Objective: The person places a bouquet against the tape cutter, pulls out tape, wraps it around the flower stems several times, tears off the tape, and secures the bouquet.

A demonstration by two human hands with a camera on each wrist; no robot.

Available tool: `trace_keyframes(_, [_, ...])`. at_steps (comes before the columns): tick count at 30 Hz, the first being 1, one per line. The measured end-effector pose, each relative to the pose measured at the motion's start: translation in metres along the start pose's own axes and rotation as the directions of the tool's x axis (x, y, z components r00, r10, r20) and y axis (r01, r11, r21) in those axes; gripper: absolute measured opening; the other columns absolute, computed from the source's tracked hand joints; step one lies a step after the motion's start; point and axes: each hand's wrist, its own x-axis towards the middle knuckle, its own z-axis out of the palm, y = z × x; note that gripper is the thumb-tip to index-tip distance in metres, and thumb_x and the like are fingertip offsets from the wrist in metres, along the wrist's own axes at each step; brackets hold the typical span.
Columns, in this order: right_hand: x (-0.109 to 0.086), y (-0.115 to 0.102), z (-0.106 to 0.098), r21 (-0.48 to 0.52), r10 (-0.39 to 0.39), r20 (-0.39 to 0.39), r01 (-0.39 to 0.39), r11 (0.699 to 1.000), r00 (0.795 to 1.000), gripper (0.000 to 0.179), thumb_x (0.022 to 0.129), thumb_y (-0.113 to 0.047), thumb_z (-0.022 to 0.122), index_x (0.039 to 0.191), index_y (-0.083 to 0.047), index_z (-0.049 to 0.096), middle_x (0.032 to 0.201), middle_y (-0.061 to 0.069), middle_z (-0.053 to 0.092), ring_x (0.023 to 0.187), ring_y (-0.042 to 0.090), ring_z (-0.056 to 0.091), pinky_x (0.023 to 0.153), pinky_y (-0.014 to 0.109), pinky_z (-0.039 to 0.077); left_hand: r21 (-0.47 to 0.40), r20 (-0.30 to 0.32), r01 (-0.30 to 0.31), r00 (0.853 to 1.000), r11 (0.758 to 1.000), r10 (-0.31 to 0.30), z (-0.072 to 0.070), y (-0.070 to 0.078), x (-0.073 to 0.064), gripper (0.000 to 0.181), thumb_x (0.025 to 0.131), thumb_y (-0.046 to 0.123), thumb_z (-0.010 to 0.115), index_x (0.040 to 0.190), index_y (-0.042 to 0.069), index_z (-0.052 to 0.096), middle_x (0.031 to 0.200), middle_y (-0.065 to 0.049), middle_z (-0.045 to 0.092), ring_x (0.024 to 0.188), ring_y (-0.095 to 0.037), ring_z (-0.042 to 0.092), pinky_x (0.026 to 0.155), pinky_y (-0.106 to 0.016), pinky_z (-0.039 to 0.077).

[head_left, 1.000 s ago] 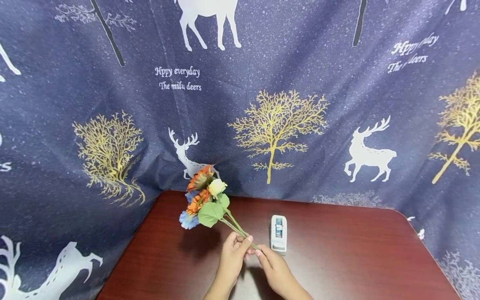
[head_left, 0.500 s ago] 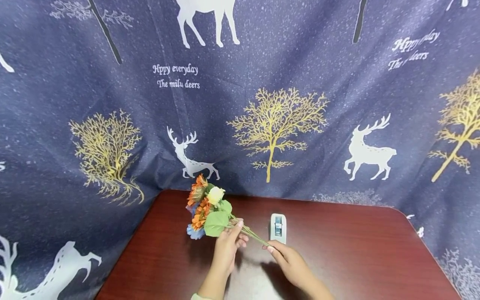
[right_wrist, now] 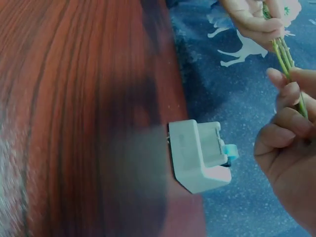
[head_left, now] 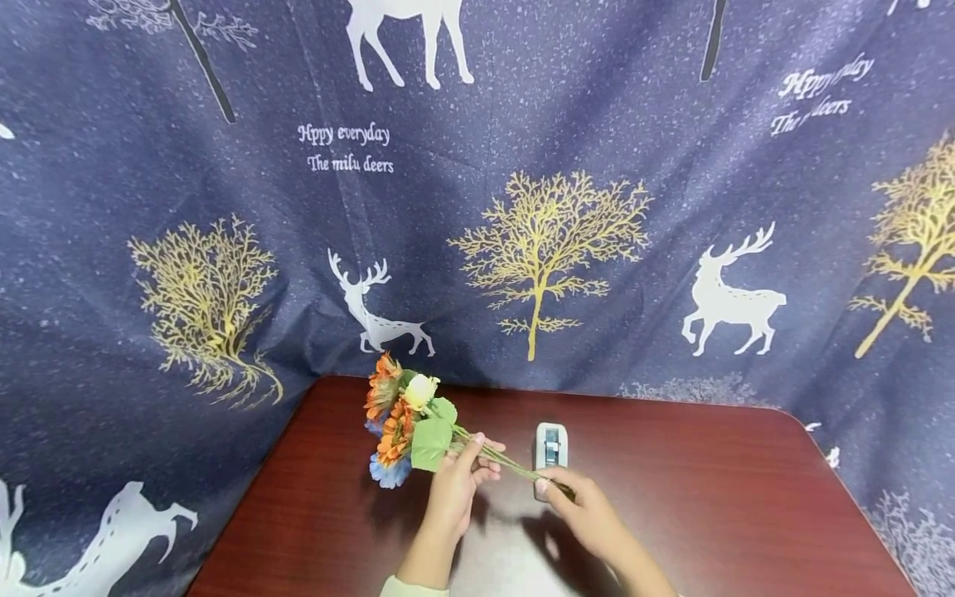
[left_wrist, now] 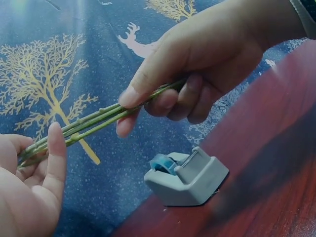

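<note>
A bunch of artificial flowers (head_left: 395,423) in orange, blue and pale yellow, with green leaves, is held above the table, heads toward the left. My left hand (head_left: 453,489) pinches the stems just below the leaves. Farther down, near the stem ends, my right hand (head_left: 585,510) grips the bundle between thumb and curled fingers. Several green stems (left_wrist: 94,121) run side by side between the two hands in the left wrist view. A white tape dispenser (left_wrist: 187,177) with a blue roll stands on the table, beyond the right hand in the head view and partly covered by it.
The dark red wooden table (head_left: 709,489) has rounded far corners. Right behind its far edge hangs a navy cloth (head_left: 477,124) printed with white deer and golden trees.
The left hand has slid up the stems toward the leaves. My right hand has moved right along the stems to their ends, and the hands are farther apart. The flower heads are slightly lower.
</note>
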Motion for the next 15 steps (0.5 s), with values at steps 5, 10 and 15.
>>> trace_keyframes(5, [0.005, -0.003, 0.005, 0.270, 0.151, -0.157, -0.104, 0.957, 0.976, 0.035, 0.109, -0.022, 0.043, 0.108, 0.001, 0.069, 0.079, 0.004, 0.064, 0.065, 0.006, 0.057, 0.062, 0.027, 0.055, -0.029, -0.024, -0.005, 1.000, 1.000, 0.004, 0.003, -0.002, 0.001, 0.019, 0.103, 0.024, 0.058, 0.098, 0.006, 0.064, 0.091, -0.002, 0.077, 0.070, -0.010, 0.066, 0.066, -0.021, 0.058])
trace_keyframes(10, [0.009, -0.003, 0.009, 0.532, 0.260, -0.238, -0.099, 0.841, 0.936, 0.057, 0.111, -0.038, 0.031, 0.100, 0.008, 0.062, 0.083, -0.002, 0.068, 0.072, 0.010, 0.064, 0.067, 0.028, 0.056, -0.046, -0.062, 0.000, 0.998, 0.999, -0.003, 0.010, -0.003, -0.002, 0.016, 0.101, 0.021, 0.060, 0.098, 0.006, 0.062, 0.090, -0.003, 0.077, 0.069, -0.009, 0.066, 0.067, -0.021, 0.058])
trace_keyframes(15, [0.008, -0.002, 0.009, 0.639, 0.263, -0.242, -0.051, 0.768, 0.934, 0.058, 0.110, -0.044, 0.026, 0.096, -0.005, 0.066, 0.089, -0.005, 0.072, 0.079, 0.008, 0.068, 0.075, 0.026, 0.057, -0.061, -0.078, -0.003, 0.997, 0.998, -0.001, 0.015, -0.007, -0.004, 0.012, 0.101, 0.018, 0.060, 0.096, 0.007, 0.062, 0.088, -0.002, 0.077, 0.067, -0.008, 0.066, 0.065, -0.021, 0.058])
